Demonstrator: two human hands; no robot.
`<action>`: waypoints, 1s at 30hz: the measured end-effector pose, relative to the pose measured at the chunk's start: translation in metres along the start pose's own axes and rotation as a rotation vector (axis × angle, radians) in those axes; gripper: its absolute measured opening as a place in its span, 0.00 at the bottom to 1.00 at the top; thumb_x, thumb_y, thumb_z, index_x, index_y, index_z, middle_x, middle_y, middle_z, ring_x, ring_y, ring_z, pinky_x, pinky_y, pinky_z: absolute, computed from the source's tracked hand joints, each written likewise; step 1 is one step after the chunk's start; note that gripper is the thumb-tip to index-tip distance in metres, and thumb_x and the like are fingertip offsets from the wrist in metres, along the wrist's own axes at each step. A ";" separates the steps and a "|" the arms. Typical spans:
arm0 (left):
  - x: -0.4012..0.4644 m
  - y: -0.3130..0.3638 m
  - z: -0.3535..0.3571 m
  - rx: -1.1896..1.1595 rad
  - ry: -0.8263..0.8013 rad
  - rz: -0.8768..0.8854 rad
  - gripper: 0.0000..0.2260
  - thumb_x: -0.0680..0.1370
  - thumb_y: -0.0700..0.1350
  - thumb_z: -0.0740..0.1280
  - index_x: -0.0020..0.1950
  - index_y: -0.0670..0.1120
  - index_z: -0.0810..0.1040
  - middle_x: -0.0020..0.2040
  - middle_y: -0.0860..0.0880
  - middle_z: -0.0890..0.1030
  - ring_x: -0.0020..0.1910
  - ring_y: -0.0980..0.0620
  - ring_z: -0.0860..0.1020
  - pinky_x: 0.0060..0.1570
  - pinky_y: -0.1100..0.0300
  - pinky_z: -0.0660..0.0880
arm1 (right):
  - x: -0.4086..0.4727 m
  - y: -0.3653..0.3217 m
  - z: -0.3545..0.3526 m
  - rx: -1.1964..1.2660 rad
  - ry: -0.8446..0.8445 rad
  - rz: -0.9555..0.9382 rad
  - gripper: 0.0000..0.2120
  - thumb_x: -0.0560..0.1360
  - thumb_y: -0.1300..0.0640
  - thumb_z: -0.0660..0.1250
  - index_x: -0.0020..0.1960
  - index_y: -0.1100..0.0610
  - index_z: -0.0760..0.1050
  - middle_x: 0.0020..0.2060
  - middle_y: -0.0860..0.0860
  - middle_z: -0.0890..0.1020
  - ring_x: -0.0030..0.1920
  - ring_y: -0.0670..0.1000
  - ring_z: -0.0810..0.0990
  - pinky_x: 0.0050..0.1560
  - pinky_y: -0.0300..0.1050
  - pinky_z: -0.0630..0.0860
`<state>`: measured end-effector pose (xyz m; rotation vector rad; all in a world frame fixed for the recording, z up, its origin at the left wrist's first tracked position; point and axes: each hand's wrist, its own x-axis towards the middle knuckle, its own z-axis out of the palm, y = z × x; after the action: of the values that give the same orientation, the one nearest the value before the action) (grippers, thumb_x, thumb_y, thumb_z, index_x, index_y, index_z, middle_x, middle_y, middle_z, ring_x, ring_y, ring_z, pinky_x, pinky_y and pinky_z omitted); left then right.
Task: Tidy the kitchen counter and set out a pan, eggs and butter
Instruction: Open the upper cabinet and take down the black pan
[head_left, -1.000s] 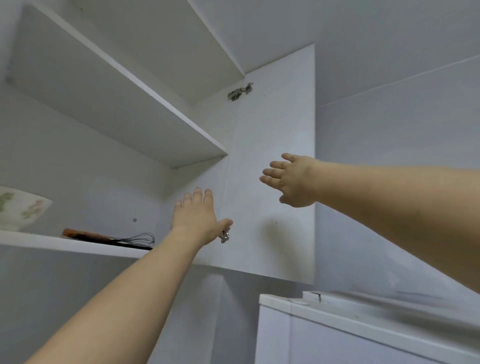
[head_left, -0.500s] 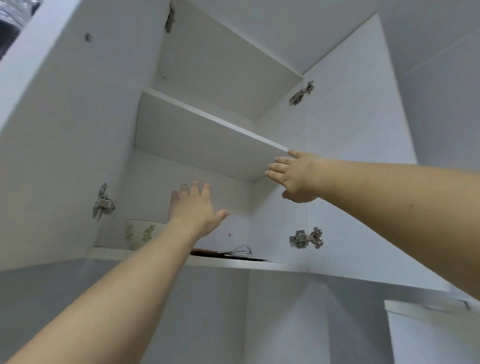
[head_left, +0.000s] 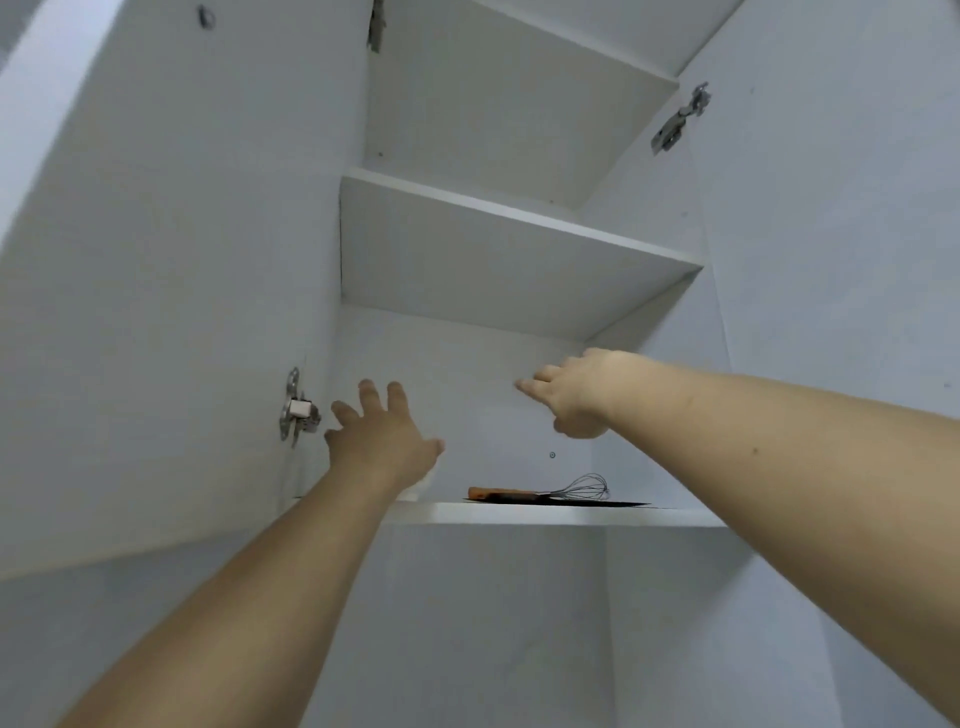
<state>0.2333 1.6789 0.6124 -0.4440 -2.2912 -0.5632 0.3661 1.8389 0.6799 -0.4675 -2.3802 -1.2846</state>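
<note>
Seen from below, both bare arms reach up into an open white wall cabinet (head_left: 467, 249), its two doors swung wide to left and right. The left hand (head_left: 382, 439) is raised in front of the lowest compartment with fingers spread and thumb out to the right, holding nothing; behind its wrist a sliver of a pale bowl (head_left: 418, 488) shows at the left end of the bottom shelf (head_left: 550, 514), mostly hidden. The right hand (head_left: 574, 392) hangs higher, just under the middle shelf (head_left: 519, 260), fingers loosely extended leftward and gripping nothing. On the bottom shelf, right of centre, a wire whisk (head_left: 582, 488) lies beside an orange-brown handle (head_left: 501, 492) on something flat and dark (head_left: 561, 502). A metal hinge (head_left: 297, 413) sits on the left door near the left hand. No pan, eggs or butter are in view.
</note>
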 end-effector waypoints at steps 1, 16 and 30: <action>0.002 -0.004 0.005 -0.016 0.000 -0.033 0.42 0.76 0.65 0.60 0.79 0.48 0.41 0.79 0.43 0.40 0.75 0.32 0.47 0.70 0.41 0.60 | 0.006 -0.009 0.005 0.052 -0.020 -0.007 0.30 0.81 0.56 0.54 0.79 0.49 0.45 0.76 0.50 0.57 0.72 0.57 0.63 0.65 0.52 0.66; 0.033 -0.017 0.037 -0.086 -0.128 -0.062 0.31 0.76 0.60 0.65 0.70 0.42 0.62 0.68 0.41 0.62 0.63 0.40 0.71 0.55 0.53 0.69 | 0.087 -0.096 0.046 0.326 -0.011 -0.094 0.18 0.79 0.53 0.61 0.68 0.55 0.66 0.60 0.54 0.76 0.57 0.57 0.77 0.50 0.50 0.75; 0.030 -0.017 0.042 -0.067 -0.089 -0.030 0.21 0.78 0.48 0.65 0.68 0.43 0.64 0.66 0.42 0.63 0.60 0.40 0.73 0.47 0.55 0.67 | 0.104 -0.124 0.046 0.446 -0.193 0.016 0.14 0.77 0.67 0.58 0.34 0.58 0.63 0.33 0.51 0.67 0.42 0.56 0.70 0.46 0.46 0.68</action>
<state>0.1811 1.6909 0.6027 -0.4768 -2.3728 -0.6485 0.2104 1.8236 0.6192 -0.4857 -2.7111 -0.6891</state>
